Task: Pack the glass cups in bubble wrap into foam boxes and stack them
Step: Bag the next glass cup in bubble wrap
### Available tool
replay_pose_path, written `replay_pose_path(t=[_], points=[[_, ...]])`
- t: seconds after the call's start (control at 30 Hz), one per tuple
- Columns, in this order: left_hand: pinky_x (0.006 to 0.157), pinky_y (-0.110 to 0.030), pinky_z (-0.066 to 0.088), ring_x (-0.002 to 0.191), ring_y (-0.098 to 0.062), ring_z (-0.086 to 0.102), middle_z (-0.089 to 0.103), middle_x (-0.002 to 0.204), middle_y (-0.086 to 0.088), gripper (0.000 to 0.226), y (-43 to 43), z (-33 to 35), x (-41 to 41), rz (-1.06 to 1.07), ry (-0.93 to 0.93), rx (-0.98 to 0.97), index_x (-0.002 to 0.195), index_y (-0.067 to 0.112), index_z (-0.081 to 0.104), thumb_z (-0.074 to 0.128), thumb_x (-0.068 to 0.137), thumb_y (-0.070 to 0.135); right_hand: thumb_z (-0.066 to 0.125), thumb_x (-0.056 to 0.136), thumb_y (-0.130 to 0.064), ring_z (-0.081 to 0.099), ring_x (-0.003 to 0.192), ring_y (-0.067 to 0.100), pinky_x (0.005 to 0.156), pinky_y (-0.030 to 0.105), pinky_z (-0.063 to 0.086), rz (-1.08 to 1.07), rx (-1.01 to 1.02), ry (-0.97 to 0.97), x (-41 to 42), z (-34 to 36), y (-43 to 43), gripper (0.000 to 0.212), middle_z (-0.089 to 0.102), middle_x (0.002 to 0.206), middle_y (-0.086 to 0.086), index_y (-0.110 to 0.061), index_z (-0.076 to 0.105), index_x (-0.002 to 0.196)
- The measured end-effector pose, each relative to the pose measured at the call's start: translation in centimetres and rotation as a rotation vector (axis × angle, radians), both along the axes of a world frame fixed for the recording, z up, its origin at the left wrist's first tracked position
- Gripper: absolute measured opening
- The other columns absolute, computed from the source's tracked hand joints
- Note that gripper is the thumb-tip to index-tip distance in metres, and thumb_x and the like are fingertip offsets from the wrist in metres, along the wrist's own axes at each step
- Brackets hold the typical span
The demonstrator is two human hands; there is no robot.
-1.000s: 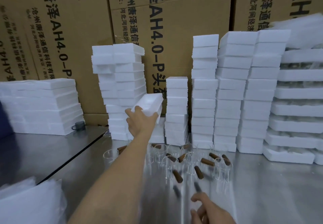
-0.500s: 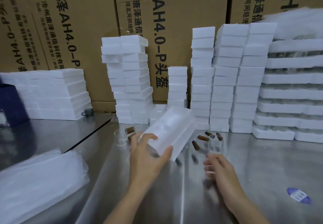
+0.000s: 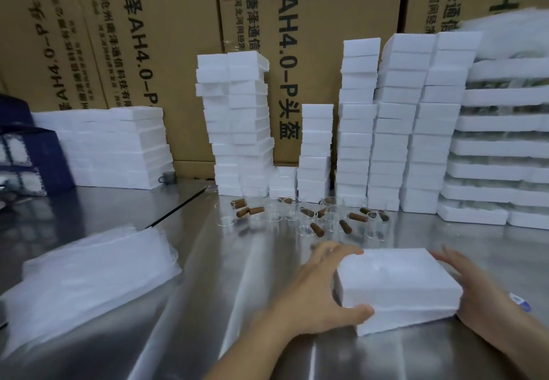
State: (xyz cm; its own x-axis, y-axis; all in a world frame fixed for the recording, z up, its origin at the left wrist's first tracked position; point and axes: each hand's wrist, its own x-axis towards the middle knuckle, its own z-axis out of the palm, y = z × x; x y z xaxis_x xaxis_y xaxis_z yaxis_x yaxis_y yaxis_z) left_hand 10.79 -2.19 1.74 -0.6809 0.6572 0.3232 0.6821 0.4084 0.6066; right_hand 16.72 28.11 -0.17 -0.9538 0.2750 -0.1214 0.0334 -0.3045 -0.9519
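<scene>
Left hand [image 3: 315, 293] grips foam box [image 3: 395, 284] at its left end, thumb on near side | right hand [image 3: 475, 290] flat, fingers straight, at box's right side | box lies on steel table [image 3: 208, 290] | glass cups [image 3: 329, 216] beyond, foam box stacks [image 3: 356, 127] behind | bubble wrap pile [image 3: 89, 267] far left

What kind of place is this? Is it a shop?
More likely a packing room or warehouse. Tall stacks of white foam boxes stand on a metal table, big printed cardboard cartons are piled behind them, and loose glass cups wait in front. The left hand grips one foam box.
</scene>
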Motion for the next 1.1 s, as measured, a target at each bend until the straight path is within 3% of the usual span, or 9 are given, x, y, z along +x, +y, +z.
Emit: replay_pose_path(t=[0.1,0.3,0.47,0.6,0.73,0.83,0.9,1.0,1.1], points=[[0.118,-0.049,0.043,0.147,-0.01,0.039,0.019,0.158,0.035,0.089,-0.1,-0.3,-0.4,0.001,-0.002,0.025,0.148,0.073,0.026,0.082,0.079,0.065,0.089,0.054,-0.062,0.076,0.104,0.019,0.089,0.037,0.046,0.035,0.066,0.024,-0.2,-0.1,-1.1,0.069,0.077,0.12,0.007,-0.023,0.083,0.109],[0.113,-0.053,0.051,0.149,-0.013,0.039,0.023,0.165,0.031,0.096,0.3,-1.0,-1.2,0.032,-0.077,0.118,0.146,0.08,0.017,0.083,0.077,0.068,0.086,0.061,-0.055,0.076,0.107,0.026,0.1,0.048,0.052,-0.058,0.186,0.045,0.0,0.5,-1.7,0.072,0.078,0.119,0.007,-0.019,0.076,0.123],[0.119,-0.055,0.044,0.152,-0.013,0.038,0.025,0.167,0.027,0.101,0.5,-1.5,-1.8,0.013,-0.133,0.146,0.149,0.079,0.015,0.084,0.076,0.066,0.079,0.059,-0.078,0.076,0.105,0.02,0.105,0.048,0.051,-0.086,0.267,0.035,0.2,0.5,-1.1,0.072,0.078,0.117,-0.001,-0.036,0.077,0.117],[0.117,-0.052,0.047,0.149,-0.011,0.04,0.028,0.165,0.025,0.104,0.7,-1.6,-1.9,-0.005,-0.16,0.152,0.148,0.08,0.015,0.086,0.074,0.068,0.08,0.059,-0.078,0.075,0.109,0.022,0.114,0.045,0.043,-0.026,0.264,0.029,0.3,0.1,-0.7,0.07,0.078,0.118,-0.001,-0.035,0.079,0.114],[0.115,-0.048,0.051,0.145,-0.003,0.044,0.034,0.16,0.024,0.107,0.7,-1.8,-2.3,-0.045,-0.205,0.202,0.15,0.077,0.02,0.091,0.072,0.063,0.076,0.088,-0.045,0.066,0.123,0.032,0.11,0.041,0.044,-0.05,0.336,0.092,-0.6,0.6,-1.0,0.044,0.073,0.128,0.011,-0.016,0.078,0.121],[0.123,-0.054,0.04,0.154,-0.01,0.034,0.022,0.169,0.026,0.111,0.4,-1.1,-1.8,-0.046,-0.205,0.195,0.149,0.079,0.014,0.089,0.067,0.077,0.055,0.106,-0.004,0.047,0.139,0.046,0.116,0.045,0.032,-0.02,0.423,0.141,-0.6,-0.1,0.1,0.037,0.052,0.147,0.032,0.012,0.054,0.14],[0.123,-0.051,0.037,0.154,-0.008,0.033,0.016,0.169,0.032,0.104,-0.7,0.9,-1.6,-0.01,-0.194,0.317,0.149,0.08,0.016,0.082,0.069,0.084,0.072,0.099,-0.022,0.053,0.135,0.042,0.118,0.047,0.035,-0.037,0.386,0.046,-1.8,-0.1,0.4,0.045,0.06,0.143,0.023,-0.001,0.061,0.138],[0.117,-0.042,0.043,0.137,0.01,0.046,0.039,0.155,0.029,0.07,-5.4,4.3,-2.3,0.223,-0.068,0.577,0.141,0.07,0.043,0.074,0.079,0.08,0.097,0.042,-0.062,0.075,0.105,0.027,0.106,0.048,0.048,-0.053,0.349,0.029,-2.1,-0.7,1.0,0.077,0.079,0.114,0.004,-0.027,0.079,0.108],[0.11,-0.044,0.048,0.128,-0.002,0.058,0.059,0.141,0.016,0.04,-13.7,4.9,-4.3,0.564,0.18,0.349,0.138,0.047,0.061,0.073,0.099,0.047,0.096,0.038,-0.066,0.077,0.098,0.028,0.092,0.047,0.052,0.008,0.331,0.034,-2.6,-2.0,2.7,0.08,0.079,0.11,0.008,-0.028,0.079,0.106]])
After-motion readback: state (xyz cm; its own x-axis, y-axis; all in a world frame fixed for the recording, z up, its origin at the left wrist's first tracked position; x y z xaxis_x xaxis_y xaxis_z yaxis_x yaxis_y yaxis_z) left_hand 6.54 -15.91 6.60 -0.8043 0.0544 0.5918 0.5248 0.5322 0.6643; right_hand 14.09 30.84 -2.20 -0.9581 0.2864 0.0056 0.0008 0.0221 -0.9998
